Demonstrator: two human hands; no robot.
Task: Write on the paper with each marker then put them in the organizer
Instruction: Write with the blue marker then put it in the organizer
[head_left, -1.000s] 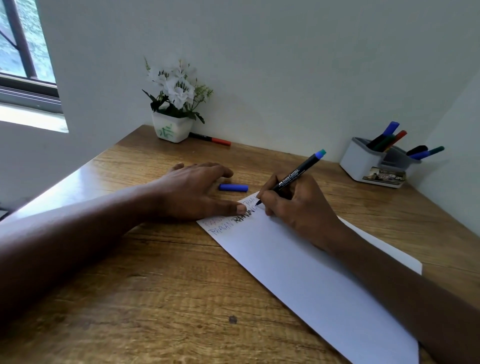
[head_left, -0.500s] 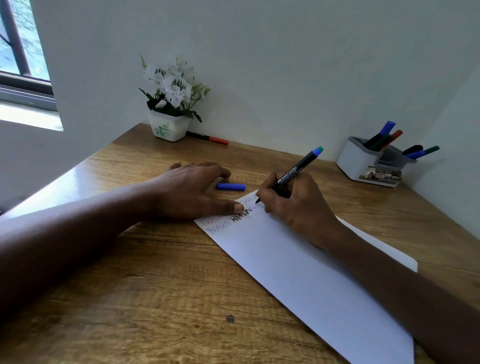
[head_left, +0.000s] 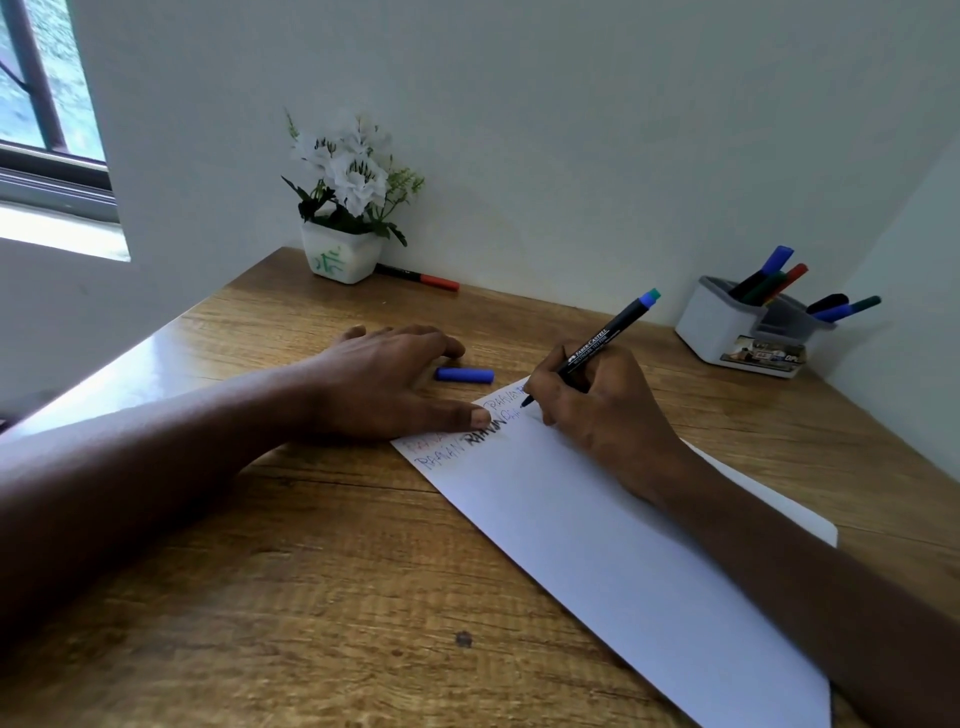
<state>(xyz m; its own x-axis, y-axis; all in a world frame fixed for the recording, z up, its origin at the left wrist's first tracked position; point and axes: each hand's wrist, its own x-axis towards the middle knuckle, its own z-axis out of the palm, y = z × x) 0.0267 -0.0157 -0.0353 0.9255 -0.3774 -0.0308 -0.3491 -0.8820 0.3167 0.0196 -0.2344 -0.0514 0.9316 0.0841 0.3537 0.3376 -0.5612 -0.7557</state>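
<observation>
The right hand grips a black marker, tip on the paper. Left hand lies flat, fingers straight, thumb pinning the paper's corner beside a blue cap.

Your tabletop is grained wood with a glossy sheen at its left edge; your paper is smooth and matt, the organizer white plastic.

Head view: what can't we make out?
Head view only.
- Writing on the paper: small, partly under the thumb of the left hand.
- The red marker: one end behind the flower pot.
- The organizer label: too small to read.
- Paper's near corner: cut off by the bottom edge.
</observation>
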